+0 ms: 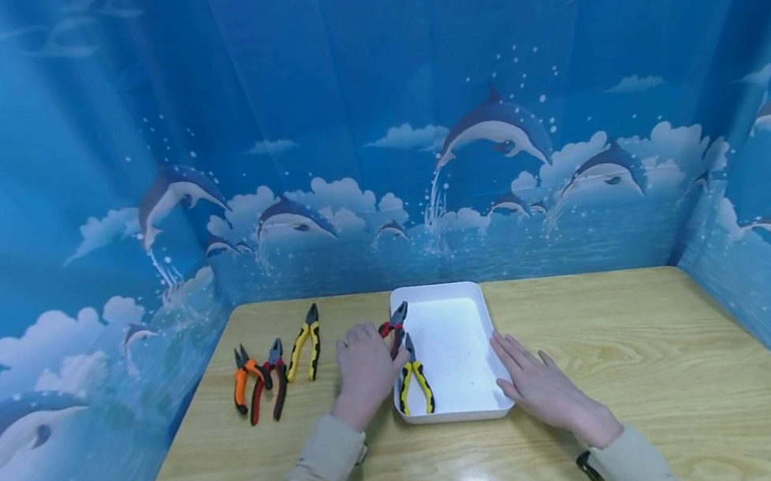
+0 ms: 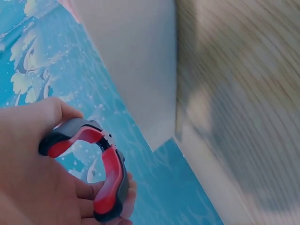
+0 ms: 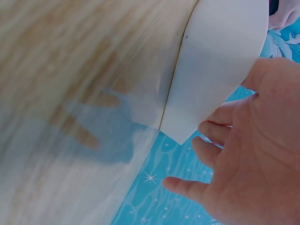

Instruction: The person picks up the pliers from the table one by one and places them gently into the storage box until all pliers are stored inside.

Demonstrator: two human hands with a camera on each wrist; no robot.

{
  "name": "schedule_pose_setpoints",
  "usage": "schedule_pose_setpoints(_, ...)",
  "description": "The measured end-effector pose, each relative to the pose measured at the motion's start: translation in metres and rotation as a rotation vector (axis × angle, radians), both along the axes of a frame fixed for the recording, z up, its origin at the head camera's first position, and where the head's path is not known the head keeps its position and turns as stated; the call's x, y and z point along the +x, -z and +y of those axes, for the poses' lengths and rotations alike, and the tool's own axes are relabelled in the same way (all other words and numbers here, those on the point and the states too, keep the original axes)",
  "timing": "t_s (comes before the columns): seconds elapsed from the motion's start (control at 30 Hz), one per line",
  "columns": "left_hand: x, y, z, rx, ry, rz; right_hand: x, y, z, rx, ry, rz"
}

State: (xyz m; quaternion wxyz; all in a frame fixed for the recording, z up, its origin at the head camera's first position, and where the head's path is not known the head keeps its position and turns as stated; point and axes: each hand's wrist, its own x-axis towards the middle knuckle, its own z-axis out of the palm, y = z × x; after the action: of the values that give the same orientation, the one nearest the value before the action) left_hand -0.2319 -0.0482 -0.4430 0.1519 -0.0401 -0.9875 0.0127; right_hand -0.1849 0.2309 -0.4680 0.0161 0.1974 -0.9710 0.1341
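Head view: a white tray [image 1: 468,306] sits on a wooden table [image 1: 655,352], and all positions below are given relative to that tray. The left hand [image 1: 366,370] is at the tray's left wall, gripping a pair of red-and-black pliers [image 1: 393,325] whose nose reaches over the left rim near the far corner. A pair of yellow-and-black pliers [image 1: 414,376] lies inside the tray, along its left wall at the near end. The right hand [image 1: 543,387] lies flat on the table at the tray's near right corner, fingers straight and slightly spread, holding nothing, fingertips at the right wall. Left of the tray, beyond the left hand, three more pairs lie on the table: yellow pliers [image 1: 304,343] nearest, then red pliers [image 1: 269,381], then orange pliers [image 1: 240,380] farthest out.

Left wrist view: the grip detail missing from the head view is visible here. The fingers [image 2: 93,190] and thumb curl round the red-and-black handles [image 2: 101,171], clamping them against the palm. The tray's outer wall [image 2: 136,56] stands beside the hand. The pliers' nose is out of frame.

Right wrist view: the open palm [image 3: 253,154] is seen from below, with the fingers [image 3: 213,131] extended just beside the tray's corner [image 3: 201,112]; whether they touch it cannot be told. The table surface is blurred. No pliers appear in this view.
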Motion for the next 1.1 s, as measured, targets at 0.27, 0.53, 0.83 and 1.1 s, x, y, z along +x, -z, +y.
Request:
schedule_pose_setpoints(0.27,0.002,-0.003,0.019,0.007,0.02,-0.079,0.0,0.0,0.0,0.001,0.006,-0.008)
schedule_pose_setpoints(0.53,0.0,-0.004,0.041,-0.057,0.05,-0.089,-0.001,0.0,0.0,0.012,0.004,-0.001)
schedule_pose_setpoints(0.83,-0.003,0.003,0.065,-0.144,0.062,-0.195,0.0,-0.001,-0.001,0.002,0.011,-0.012)
schedule_pose_setpoints(1.1,-0.002,0.013,0.073,-0.167,0.067,-0.204,-0.001,-0.001,0.0,0.009,0.016,-0.023)
